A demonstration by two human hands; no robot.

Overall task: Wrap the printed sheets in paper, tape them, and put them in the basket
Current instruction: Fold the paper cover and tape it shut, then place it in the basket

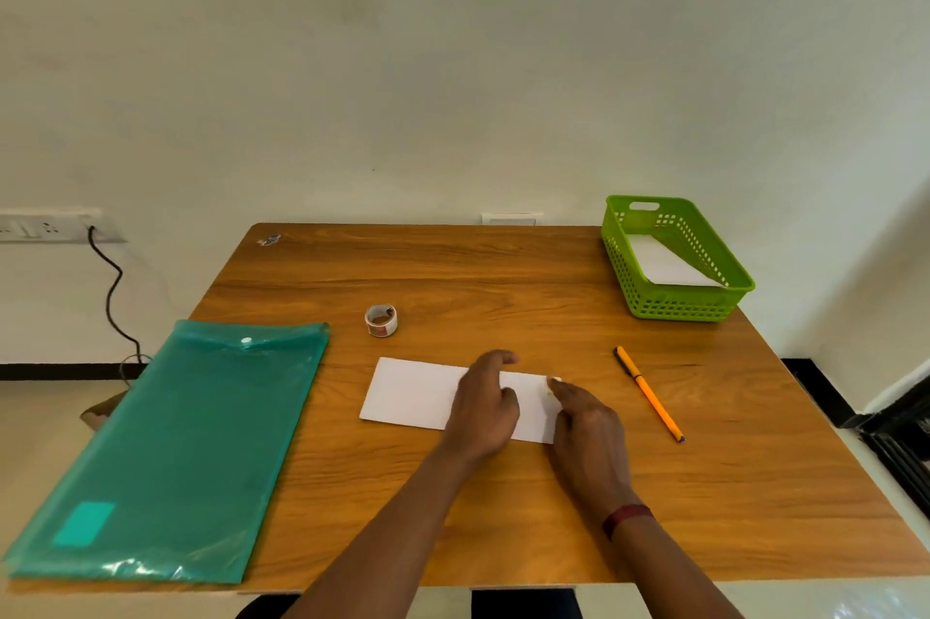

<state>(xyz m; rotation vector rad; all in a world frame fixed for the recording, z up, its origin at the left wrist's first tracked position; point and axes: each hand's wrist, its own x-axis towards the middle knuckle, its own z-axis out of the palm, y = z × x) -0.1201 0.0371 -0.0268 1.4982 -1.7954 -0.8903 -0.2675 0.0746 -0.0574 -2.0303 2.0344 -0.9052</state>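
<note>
Head view, left hand (483,409), right hand (586,437), one packet (417,392), one basket (677,305)

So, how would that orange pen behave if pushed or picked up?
The orange pen lies flat on the wooden table, so a sideways push would probably roll it. It looks slim and rigid, likely light, needing a fingertip pinch.
</note>
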